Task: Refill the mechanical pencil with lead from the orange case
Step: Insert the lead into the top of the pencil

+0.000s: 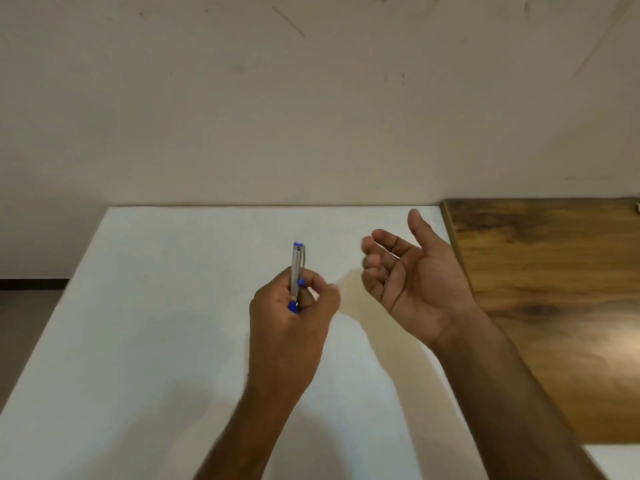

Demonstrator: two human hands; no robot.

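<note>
No writing or brand can be read on anything here; the pencil (297,271) is too small and blurred for any print to show. The left hand (291,306) is closed around the pencil, gripping its lower part, so the silver barrel stands nearly upright out of the fist with its blue cap end and metal clip above the knuckles and a blue section just showing down by the thumb. The right hand (412,275) is beside it, apart, palm up and fingers loosely curled, open; a thin dark line across its palm may be a lead, but it is too fine to tell. Both hands are above the white worktop (156,323). A wooden board (554,289) lies beyond the right hand.
</note>
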